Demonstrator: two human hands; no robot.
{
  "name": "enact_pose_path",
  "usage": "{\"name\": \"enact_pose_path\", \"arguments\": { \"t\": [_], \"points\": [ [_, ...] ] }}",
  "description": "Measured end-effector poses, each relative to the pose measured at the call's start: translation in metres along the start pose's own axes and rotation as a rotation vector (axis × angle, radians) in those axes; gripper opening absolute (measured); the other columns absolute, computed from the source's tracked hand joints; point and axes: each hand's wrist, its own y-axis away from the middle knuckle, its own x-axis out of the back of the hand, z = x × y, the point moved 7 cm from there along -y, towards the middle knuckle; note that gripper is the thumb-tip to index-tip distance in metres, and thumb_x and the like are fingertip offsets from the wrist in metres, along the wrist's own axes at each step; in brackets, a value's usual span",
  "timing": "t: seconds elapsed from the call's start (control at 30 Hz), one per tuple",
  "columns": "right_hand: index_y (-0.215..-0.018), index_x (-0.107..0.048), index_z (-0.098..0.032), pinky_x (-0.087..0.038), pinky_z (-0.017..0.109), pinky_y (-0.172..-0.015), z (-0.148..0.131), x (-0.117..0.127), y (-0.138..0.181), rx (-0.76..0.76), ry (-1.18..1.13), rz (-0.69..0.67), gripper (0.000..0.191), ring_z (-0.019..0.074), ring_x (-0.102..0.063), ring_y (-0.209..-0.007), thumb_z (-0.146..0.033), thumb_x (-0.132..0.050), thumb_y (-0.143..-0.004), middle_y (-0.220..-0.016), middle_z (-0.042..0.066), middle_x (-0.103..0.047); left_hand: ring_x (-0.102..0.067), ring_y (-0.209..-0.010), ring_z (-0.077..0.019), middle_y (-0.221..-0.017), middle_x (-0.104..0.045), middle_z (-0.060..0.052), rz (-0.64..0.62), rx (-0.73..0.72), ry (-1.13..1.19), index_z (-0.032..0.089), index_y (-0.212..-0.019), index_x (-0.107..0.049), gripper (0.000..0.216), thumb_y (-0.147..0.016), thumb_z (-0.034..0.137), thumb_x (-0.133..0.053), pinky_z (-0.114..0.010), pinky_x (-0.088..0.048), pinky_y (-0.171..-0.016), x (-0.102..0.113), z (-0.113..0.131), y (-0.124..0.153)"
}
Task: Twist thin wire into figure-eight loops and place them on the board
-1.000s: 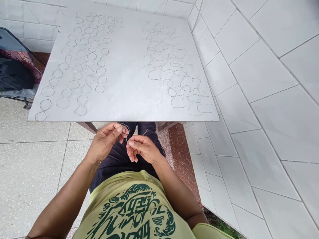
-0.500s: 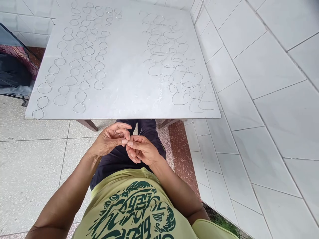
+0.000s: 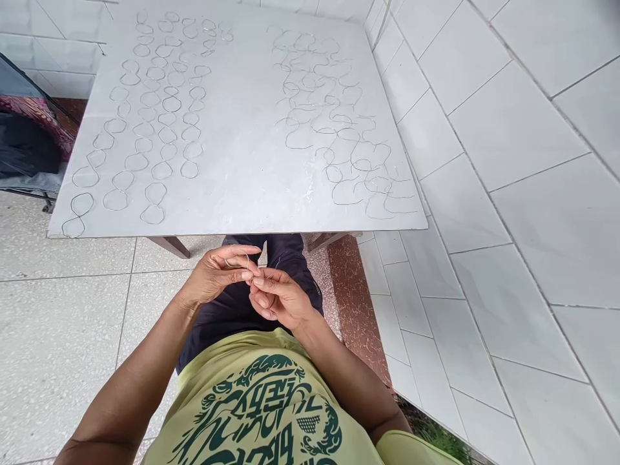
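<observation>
A thin wire (image 3: 247, 258) is pinched between my two hands, below the table's front edge. My left hand (image 3: 225, 271) closes thumb and fingers on it, and a curved loop of the wire shows by the fingers. Fingertip to fingertip with it, my right hand (image 3: 278, 294) also pinches the wire, its other fingers curled in; a loose end sticks up above them. On the table, figure-eight wires (image 3: 155, 203) lie in several rows on the left. Several open, curved wires (image 3: 346, 187) lie overlapping on the right.
The white tabletop (image 3: 242, 168) stands on wooden legs (image 3: 169, 246) just ahead of my knees. A tiled wall (image 3: 484, 194) runs close along the right side. At the left is a folding chair-like frame with dark cloth (image 3: 26, 145).
Both hands have shifted very slightly to the right, still pinching the wire. The view has tilted a little; the wires on the table lie as before.
</observation>
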Motion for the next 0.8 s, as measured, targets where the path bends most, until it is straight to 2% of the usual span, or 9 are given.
{"name": "enact_pose_path", "arguments": {
  "t": [0.1, 0.17, 0.3, 0.4, 0.53, 0.7, 0.8],
  "points": [
    [-0.082, -0.067, -0.017, -0.031, 0.02, -0.034, -0.004, 0.002, -0.002, 0.067, 0.03, 0.056, 0.03, 0.0081, -0.049, -0.041, -0.043, -0.079, -0.089, -0.057, -0.005, -0.057, -0.073, -0.084, -0.0181, -0.101, -0.08, -0.009, 0.066, 0.017, -0.012, 0.022, -0.131, -0.074, 0.05, -0.082, 0.018, -0.086, -0.029, -0.06, -0.078, -0.002, 0.004, 0.0],
    [-0.084, -0.067, -0.017, -0.033, 0.02, -0.036, -0.009, 0.004, -0.002, 0.142, 0.058, 0.109, 0.03, 0.009, -0.054, -0.044, -0.044, -0.078, -0.09, -0.059, -0.004, -0.06, -0.072, -0.09, -0.0192, -0.109, -0.078, -0.011, 0.158, 0.013, -0.003, 0.02, -0.13, -0.074, 0.048, -0.084, 0.022, -0.085, -0.03, -0.059, -0.079, -0.002, 0.009, 0.002],
    [-0.085, -0.067, -0.017, -0.035, 0.019, -0.038, -0.012, 0.006, -0.002, 0.208, 0.069, 0.161, 0.029, 0.0097, -0.058, -0.047, -0.044, -0.077, -0.091, -0.061, -0.004, -0.062, -0.068, -0.09, -0.0182, -0.113, -0.073, -0.012, 0.341, -0.076, 0.095, 0.016, -0.108, -0.08, 0.025, -0.092, 0.035, -0.078, -0.026, -0.055, -0.067, 0.001, 0.023, 0.008],
    [-0.085, -0.067, -0.017, -0.034, 0.019, -0.038, -0.01, 0.004, -0.002, 0.197, 0.059, 0.146, 0.029, 0.0096, -0.057, -0.046, -0.043, -0.077, -0.091, -0.061, -0.004, -0.062, -0.066, -0.084, -0.0161, -0.109, -0.072, -0.011, 0.324, -0.042, 0.14, 0.016, -0.103, -0.079, 0.022, -0.092, 0.035, -0.077, -0.024, -0.053, -0.062, -0.002, 0.022, 0.006],
    [-0.083, -0.067, -0.017, -0.033, 0.019, -0.038, -0.011, 0.005, -0.001, 0.184, 0.072, 0.144, 0.03, 0.009, -0.056, -0.044, -0.044, -0.078, -0.091, -0.059, -0.005, -0.061, -0.063, -0.073, -0.0145, -0.084, -0.069, -0.006, 0.293, -0.018, 0.105, 0.015, -0.104, -0.08, 0.022, -0.091, 0.033, -0.078, -0.025, -0.051, -0.062, 0.001, 0.021, -0.001],
    [-0.082, -0.066, -0.018, -0.033, 0.019, -0.038, -0.016, 0.011, 0.002, 0.165, 0.103, 0.174, 0.032, 0.0084, -0.054, -0.044, -0.046, -0.079, -0.089, -0.058, -0.005, -0.06, -0.059, -0.063, -0.0135, -0.071, -0.066, -0.004, 0.266, -0.024, -0.056, 0.016, -0.103, -0.082, 0.021, -0.091, 0.033, -0.078, -0.026, -0.048, -0.06, 0.007, 0.03, -0.004],
    [-0.081, -0.067, -0.018, -0.033, 0.019, -0.037, -0.017, 0.014, 0.003, 0.164, 0.091, 0.183, 0.031, 0.0087, -0.054, -0.044, -0.045, -0.08, -0.088, -0.058, -0.005, -0.06, -0.057, -0.063, -0.0135, -0.069, -0.065, -0.003, 0.245, -0.028, -0.245, 0.018, -0.105, -0.082, 0.022, -0.093, 0.036, -0.075, -0.026, -0.046, -0.06, 0.011, 0.04, -0.004]
  ]
}}
